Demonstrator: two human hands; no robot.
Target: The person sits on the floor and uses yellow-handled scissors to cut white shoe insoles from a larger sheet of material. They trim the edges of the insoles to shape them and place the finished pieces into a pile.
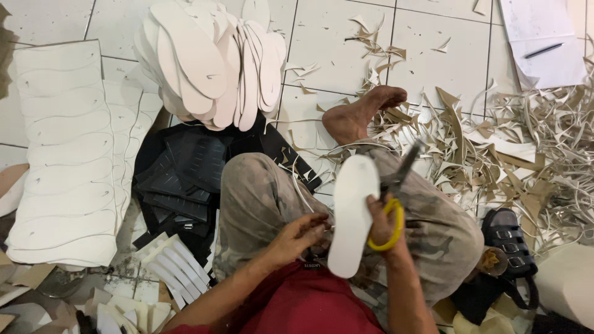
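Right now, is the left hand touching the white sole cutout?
Touching. The head view shows the left hand with its fingertips against the lower left edge of the white sole cutout; no gap shows between them.

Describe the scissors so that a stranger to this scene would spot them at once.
Start at the person's lap, where camouflage-patterned trousers cover the bent legs. A white sole-shaped cutout stands there, touched by the left hand; just beside it the right hand grips the scissors. Their yellow loop handles and dark blades pointing toward the bare foot set them apart from the pale scraps around.
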